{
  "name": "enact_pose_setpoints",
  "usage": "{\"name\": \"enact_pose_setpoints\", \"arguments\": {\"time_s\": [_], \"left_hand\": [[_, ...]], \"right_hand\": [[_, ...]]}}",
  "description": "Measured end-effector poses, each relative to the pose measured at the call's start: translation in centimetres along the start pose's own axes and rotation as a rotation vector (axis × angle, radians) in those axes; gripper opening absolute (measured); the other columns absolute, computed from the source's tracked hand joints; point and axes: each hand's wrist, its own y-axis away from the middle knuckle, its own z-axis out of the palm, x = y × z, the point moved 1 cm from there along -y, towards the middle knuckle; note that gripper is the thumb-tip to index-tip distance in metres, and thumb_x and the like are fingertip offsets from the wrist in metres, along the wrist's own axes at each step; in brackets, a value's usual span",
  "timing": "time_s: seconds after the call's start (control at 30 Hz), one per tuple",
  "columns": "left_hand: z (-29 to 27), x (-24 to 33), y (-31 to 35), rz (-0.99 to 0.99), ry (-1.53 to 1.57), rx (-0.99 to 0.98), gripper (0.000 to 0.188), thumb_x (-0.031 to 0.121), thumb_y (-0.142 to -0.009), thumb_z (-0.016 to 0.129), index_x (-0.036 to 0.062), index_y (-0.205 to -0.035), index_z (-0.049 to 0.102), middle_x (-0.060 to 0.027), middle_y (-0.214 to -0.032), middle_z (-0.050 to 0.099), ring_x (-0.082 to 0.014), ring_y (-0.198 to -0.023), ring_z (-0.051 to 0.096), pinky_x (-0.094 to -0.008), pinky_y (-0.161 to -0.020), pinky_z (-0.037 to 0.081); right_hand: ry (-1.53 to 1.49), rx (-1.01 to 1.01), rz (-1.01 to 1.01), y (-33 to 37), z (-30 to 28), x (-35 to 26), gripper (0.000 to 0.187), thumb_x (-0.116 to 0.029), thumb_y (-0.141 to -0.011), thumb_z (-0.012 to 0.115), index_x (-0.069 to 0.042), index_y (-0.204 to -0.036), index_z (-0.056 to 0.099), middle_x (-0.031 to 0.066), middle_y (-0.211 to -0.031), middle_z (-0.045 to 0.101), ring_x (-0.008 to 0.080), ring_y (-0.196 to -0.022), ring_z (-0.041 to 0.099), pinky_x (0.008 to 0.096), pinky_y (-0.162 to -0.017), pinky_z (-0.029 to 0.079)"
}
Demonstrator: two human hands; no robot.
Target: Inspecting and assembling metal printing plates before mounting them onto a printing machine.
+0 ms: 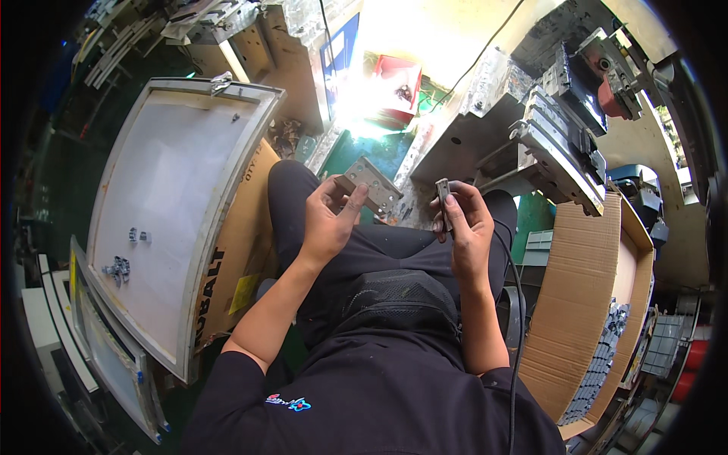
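Observation:
My left hand (331, 220) is closed round the near edge of a flat metal plate (371, 186) with several holes, the thumb lying on its face. In my right hand (470, 227) a small, narrow metal block (444, 199) is pinched upright between thumb and fingers; its exact kind is unclear. Both pieces are held above my lap, apart from each other. Left of me, a white panel in a metal frame (182, 174) lies on a cardboard box (243, 205). On the panel rest a few small metal parts (117, 270).
At the right stands an open cardboard box (576, 303) with rows of small metal parts (603, 364) inside. Machine parts (557, 144) jut out at the upper right. A red bin (397, 87) sits ahead on the floor. A black cable (519, 318) runs down past my right arm.

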Motion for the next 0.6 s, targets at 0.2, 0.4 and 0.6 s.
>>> {"name": "enact_pose_setpoints", "arguments": {"time_s": [0.2, 0.4, 0.6], "left_hand": [[-0.05, -0.22, 0.05, 0.013, -0.003, -0.009, 0.020, 0.020, -0.091, 0.067, 0.0020, -0.094, 0.061, 0.0005, -0.078, 0.063, -0.0023, -0.057, 0.047, -0.0188, -0.053, 0.038], [-0.06, -0.21, 0.13, 0.006, 0.002, -0.015, 0.020, 0.021, -0.091, 0.067, 0.0021, -0.095, 0.061, 0.0004, -0.078, 0.063, -0.0022, -0.058, 0.048, -0.0188, -0.053, 0.038], [0.15, -0.02, 0.04, 0.018, -0.011, -0.009, 0.020, 0.020, -0.091, 0.067, 0.0022, -0.095, 0.061, 0.0003, -0.078, 0.064, -0.0023, -0.058, 0.047, -0.0189, -0.053, 0.038]], "right_hand": [[0.039, -0.019, -0.045, 0.07, 0.12, 0.20, 0.018, -0.011, -0.095, 0.057, -0.001, -0.111, 0.057, 0.0058, -0.089, 0.065, 0.0069, -0.069, 0.054, 0.0207, -0.060, 0.042], [0.071, 0.000, -0.054, 0.11, -0.02, 0.26, 0.019, -0.013, -0.097, 0.054, -0.001, -0.112, 0.057, 0.0065, -0.096, 0.065, 0.0072, -0.079, 0.055, 0.0218, -0.069, 0.043], [-0.005, -0.024, 0.002, -0.08, -0.42, 0.74, 0.028, -0.011, -0.098, 0.051, 0.002, -0.122, 0.057, 0.0064, -0.100, 0.064, 0.0086, -0.086, 0.055, 0.0229, -0.074, 0.044]]}}
